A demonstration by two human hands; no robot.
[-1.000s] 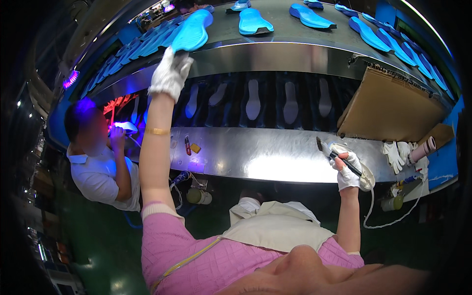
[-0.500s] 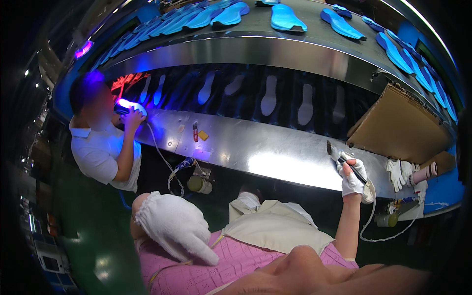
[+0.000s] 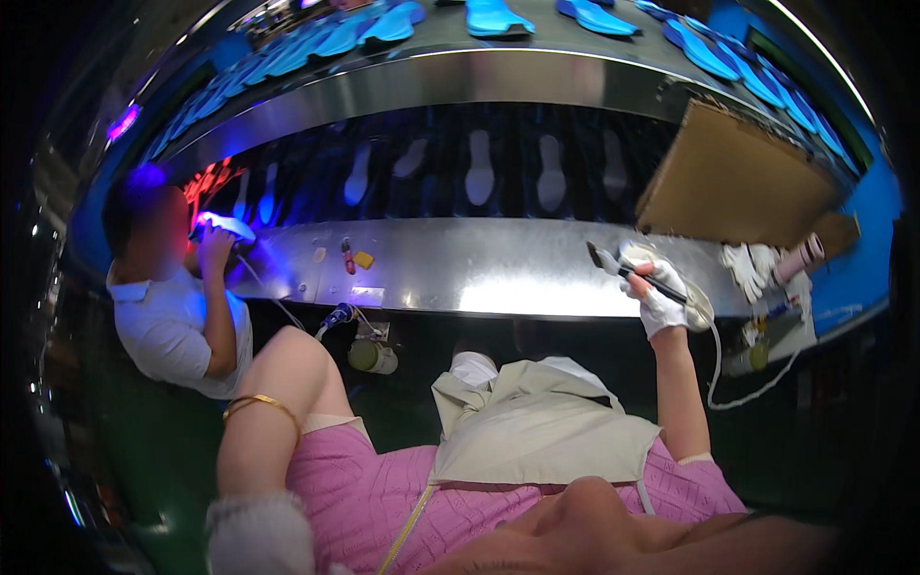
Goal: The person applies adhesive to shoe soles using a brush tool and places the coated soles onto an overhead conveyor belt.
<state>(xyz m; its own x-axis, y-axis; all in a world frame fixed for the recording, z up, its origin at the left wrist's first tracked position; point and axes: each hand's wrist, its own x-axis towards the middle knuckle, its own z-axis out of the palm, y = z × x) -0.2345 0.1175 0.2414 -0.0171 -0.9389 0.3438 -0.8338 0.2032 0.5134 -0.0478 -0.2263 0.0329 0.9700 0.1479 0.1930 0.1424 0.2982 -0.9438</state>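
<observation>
My right hand [image 3: 663, 292], in a white glove with bare fingertips, is closed around a flat brush [image 3: 661, 285]. The brush has a black handle, and its dark bristles [image 3: 602, 257] point left over the bench's front part. Behind and beside that hand sits a rounded white thing [image 3: 704, 311] with a white cord; my hand hides much of it. My left hand [image 3: 259, 537] is at the lower left edge in a white knit glove, blurred and partly cut off, with its fingers hidden. A gold bracelet [image 3: 261, 404] is on that arm.
A metal bench [image 3: 517, 259] runs across, with pale sole shapes [image 3: 479, 168] on a dark strip behind it. Blue soles [image 3: 498, 17] lie on the upper belt. At right are a cardboard sheet [image 3: 747, 172] and gloves [image 3: 747, 268]. A co-worker [image 3: 177, 307] holds a glowing corded device [image 3: 228, 228].
My left hand has dropped from in front of my chest to the lower left edge. The view has shifted, so the bench sits further left and higher. My right hand keeps the brush.
</observation>
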